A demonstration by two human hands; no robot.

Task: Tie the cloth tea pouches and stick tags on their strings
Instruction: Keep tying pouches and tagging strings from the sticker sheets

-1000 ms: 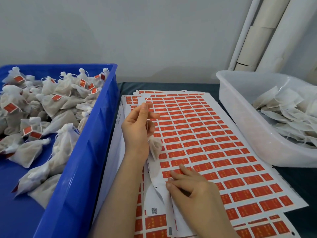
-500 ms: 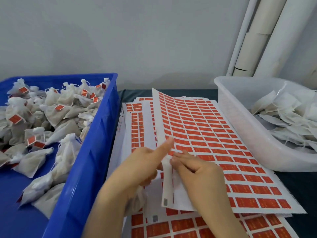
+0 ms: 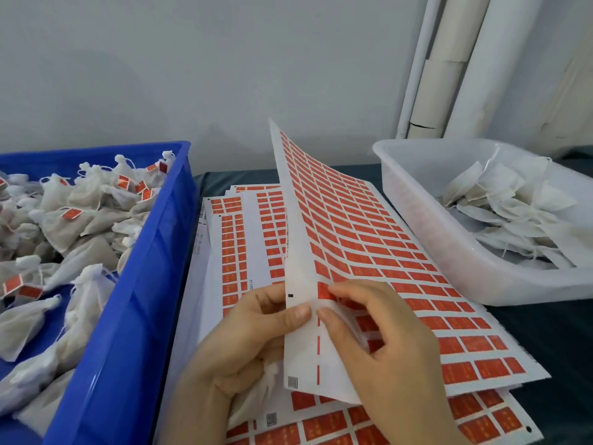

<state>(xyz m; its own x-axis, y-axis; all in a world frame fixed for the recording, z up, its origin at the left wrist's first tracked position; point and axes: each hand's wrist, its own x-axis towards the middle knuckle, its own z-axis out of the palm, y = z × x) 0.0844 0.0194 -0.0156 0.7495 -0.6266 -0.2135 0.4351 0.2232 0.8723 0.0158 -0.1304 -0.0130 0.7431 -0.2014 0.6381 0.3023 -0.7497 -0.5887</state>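
Observation:
The top sheet of red tags (image 3: 353,239) is lifted along its left edge and curls upward. My left hand (image 3: 253,332) pinches that raised edge between thumb and fingers, and a white cloth tea pouch (image 3: 256,393) is tucked under its lower fingers. My right hand (image 3: 378,335) pinches a red tag (image 3: 324,292) near the sheet's left column, its corner lifted off the backing. More tag sheets (image 3: 244,239) lie stacked beneath.
A blue crate (image 3: 134,284) on the left holds several tied pouches with red tags. A clear plastic tub (image 3: 449,252) on the right holds flat untied pouches. White pipes (image 3: 449,65) stand against the wall behind it. The table is dark.
The top sheet's left edge has risen from flat to steeply curled. My left hand came down from the sheet's middle to pinch that edge. My right hand moved onto a red tag.

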